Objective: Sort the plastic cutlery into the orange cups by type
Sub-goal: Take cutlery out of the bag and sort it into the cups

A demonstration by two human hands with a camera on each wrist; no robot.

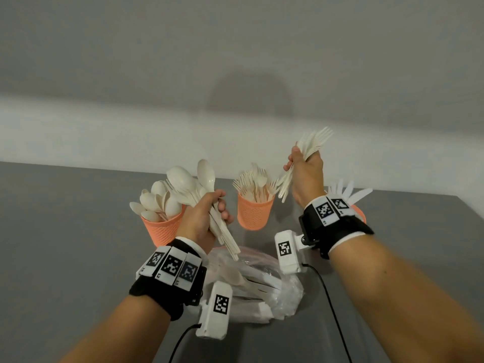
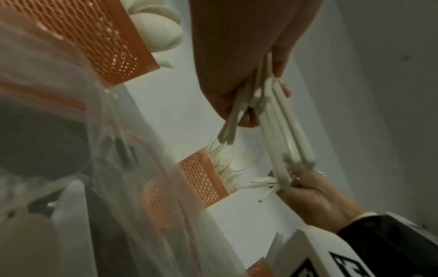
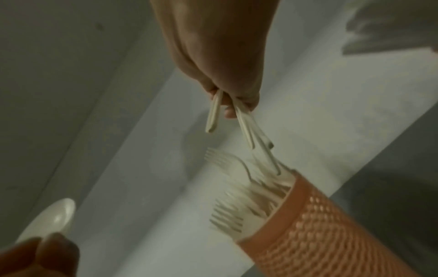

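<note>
Now left hand grips spoons, right hand grips forks, mid-frame; light, stiff, slippery bundles, best held at handles.

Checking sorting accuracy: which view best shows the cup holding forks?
The head view: the fork cup stands whole and upright, tines visible above its rim. The right wrist view shows it close but blurred and cropped; the left wrist view shows it partly behind the plastic bag.

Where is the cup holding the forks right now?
In the head view the orange cup of forks stands mid-table between the two raised hands, right of the spoon cup and just beyond the clear plastic bag.
</note>
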